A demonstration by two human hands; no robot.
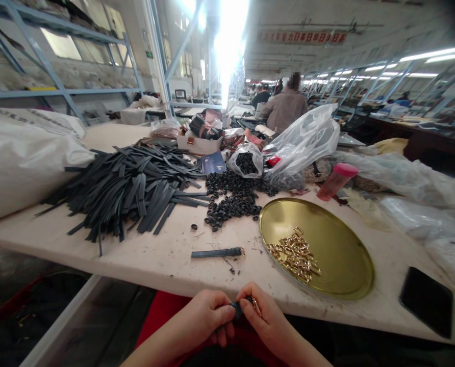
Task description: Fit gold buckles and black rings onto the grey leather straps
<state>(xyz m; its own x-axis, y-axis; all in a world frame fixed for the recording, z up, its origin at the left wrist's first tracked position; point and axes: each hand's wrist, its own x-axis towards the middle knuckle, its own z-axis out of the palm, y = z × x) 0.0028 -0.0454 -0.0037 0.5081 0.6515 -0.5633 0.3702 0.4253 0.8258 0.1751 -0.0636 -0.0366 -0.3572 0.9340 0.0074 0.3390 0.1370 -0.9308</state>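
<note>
Bottom centre: left hand (pixel 208 313) and right hand (pixel 263 318) pinching one small dark strap piece (pixel 238 308), axis hidden | mid-frame: finished strap (pixel 217 252) flat, lengthwise left-right, buckle end right | right: gold tray (pixel 346 265) of buckles (pixel 294 255) | beyond: black loops (pixel 233 199), strap pile (pixel 131 186).

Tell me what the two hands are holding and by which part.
Both hands pinch one small dark strap piece between them: left hand on its left end, right hand on the end with a gold buckle. Fingers hide the rest.
</note>
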